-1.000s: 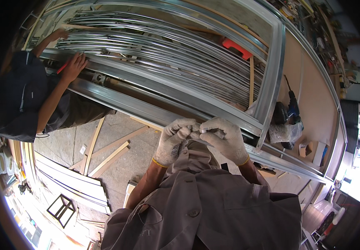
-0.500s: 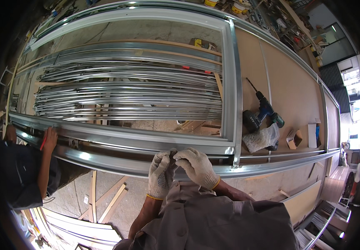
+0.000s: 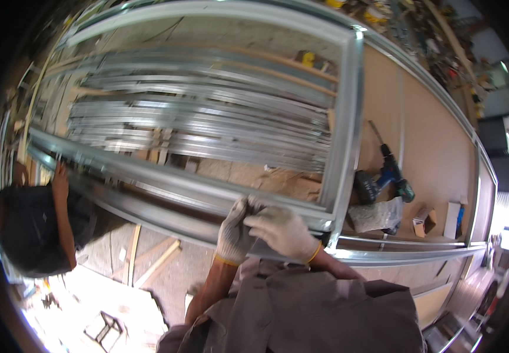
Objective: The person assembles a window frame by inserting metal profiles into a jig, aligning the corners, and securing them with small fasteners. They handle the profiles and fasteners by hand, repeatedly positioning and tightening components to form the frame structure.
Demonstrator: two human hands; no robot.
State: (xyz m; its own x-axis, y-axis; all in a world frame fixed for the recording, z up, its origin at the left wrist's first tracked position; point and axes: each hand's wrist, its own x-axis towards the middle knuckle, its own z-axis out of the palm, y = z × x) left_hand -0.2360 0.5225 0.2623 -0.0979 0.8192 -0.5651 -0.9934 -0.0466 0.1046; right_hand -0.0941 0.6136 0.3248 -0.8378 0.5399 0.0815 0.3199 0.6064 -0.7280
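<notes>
Both hands wear pale knit gloves with yellow cuffs and meet at the near edge of a metal frame (image 3: 348, 117). The left hand (image 3: 234, 232) curls its fingers up against the frame's near rail (image 3: 166, 182), close to the corner where that rail joins the upright side piece. The right hand (image 3: 284, 232) lies just beside it, touching it, fingers bent and overlapping the left hand's knuckles; whether something small is pinched between them cannot be told. The frame lies flat on a tan worktop (image 3: 431, 135), and inside it rests a stack of long metal strips (image 3: 207, 123), blurred here. A second rail (image 3: 401, 254) runs below the hands toward the right. To the right of the frame's corner a blue cordless drill (image 3: 387, 176) lies on the worktop, with a clear plastic bag (image 3: 375, 215) just below it and a small cardboard box (image 3: 424, 220) nearby. At far left another person (image 3: 27, 226) in a dark shirt has a bare hand (image 3: 60, 176) on the far end of the rail.
</notes>
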